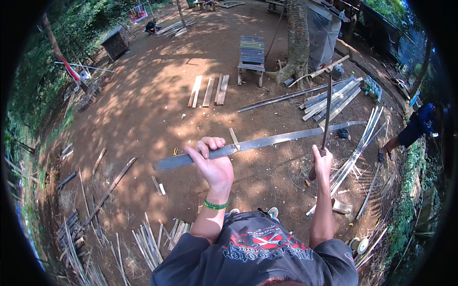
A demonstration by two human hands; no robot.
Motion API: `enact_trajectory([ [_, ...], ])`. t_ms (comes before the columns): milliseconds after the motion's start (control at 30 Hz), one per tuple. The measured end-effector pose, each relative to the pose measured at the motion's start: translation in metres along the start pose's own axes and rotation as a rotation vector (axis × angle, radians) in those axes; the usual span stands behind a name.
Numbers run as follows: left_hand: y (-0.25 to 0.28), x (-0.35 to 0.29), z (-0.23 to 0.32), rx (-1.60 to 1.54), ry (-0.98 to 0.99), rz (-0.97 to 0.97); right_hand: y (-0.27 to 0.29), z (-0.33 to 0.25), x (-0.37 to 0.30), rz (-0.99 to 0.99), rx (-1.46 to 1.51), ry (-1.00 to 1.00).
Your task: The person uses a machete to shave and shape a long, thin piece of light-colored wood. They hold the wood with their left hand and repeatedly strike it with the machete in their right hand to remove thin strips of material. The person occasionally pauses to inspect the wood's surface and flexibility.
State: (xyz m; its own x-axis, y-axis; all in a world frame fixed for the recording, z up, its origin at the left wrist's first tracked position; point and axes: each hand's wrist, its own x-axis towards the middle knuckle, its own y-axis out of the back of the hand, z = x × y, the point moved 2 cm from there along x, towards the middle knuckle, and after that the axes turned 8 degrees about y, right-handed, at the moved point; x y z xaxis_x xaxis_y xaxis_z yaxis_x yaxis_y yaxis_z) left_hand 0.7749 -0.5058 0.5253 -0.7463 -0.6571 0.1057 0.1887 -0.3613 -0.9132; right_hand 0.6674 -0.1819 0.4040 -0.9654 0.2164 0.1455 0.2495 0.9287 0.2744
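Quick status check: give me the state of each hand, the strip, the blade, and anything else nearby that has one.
left hand: closed around the bamboo strip, held out in front
bamboo strip: off the ground, roughly level, gripped near its middle
right hand: closed on the blade's handle
long blade: raised, pointing up, apart from the strip
wooden chair: upright, unoccupied
loose planks: lying flat on dirt

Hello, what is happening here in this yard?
A person stands on bare earth and holds a long flat bamboo strip level in the left hand. The right hand grips a long blade, raised upright just above the strip. More bamboo slats lie on the ground ahead. Another person crouches at the right edge.
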Motion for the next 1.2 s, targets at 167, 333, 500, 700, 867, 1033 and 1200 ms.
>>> enact_trajectory([
  [167,-0.021,-0.007,-0.020,0.177,0.001,-0.147,-0.028,-0.036,-0.119,-0.154,0.018,0.026],
  [333,-0.035,-0.011,-0.023,0.050,0.120,-0.511,-0.055,-0.071,-0.172,-0.183,0.067,0.118],
  [500,-0.046,-0.023,-0.026,0.495,-0.204,-0.787,-0.066,-0.096,-0.180,-0.153,0.115,0.121],
  [700,-0.038,-0.019,-0.028,0.723,-0.284,-0.907,-0.058,-0.110,-0.179,-0.099,0.103,0.139],
  [867,-0.034,-0.024,-0.032,0.726,-0.341,-0.938,-0.064,-0.130,-0.180,-0.115,-0.003,0.291],
  [1033,-0.029,-0.022,-0.033,0.695,-0.302,-0.949,-0.052,-0.089,-0.149,-0.018,-0.152,0.171],
  [1200,-0.025,-0.027,-0.031,0.644,-0.313,-0.967,-0.051,-0.106,-0.166,-0.135,-0.091,0.296],
])
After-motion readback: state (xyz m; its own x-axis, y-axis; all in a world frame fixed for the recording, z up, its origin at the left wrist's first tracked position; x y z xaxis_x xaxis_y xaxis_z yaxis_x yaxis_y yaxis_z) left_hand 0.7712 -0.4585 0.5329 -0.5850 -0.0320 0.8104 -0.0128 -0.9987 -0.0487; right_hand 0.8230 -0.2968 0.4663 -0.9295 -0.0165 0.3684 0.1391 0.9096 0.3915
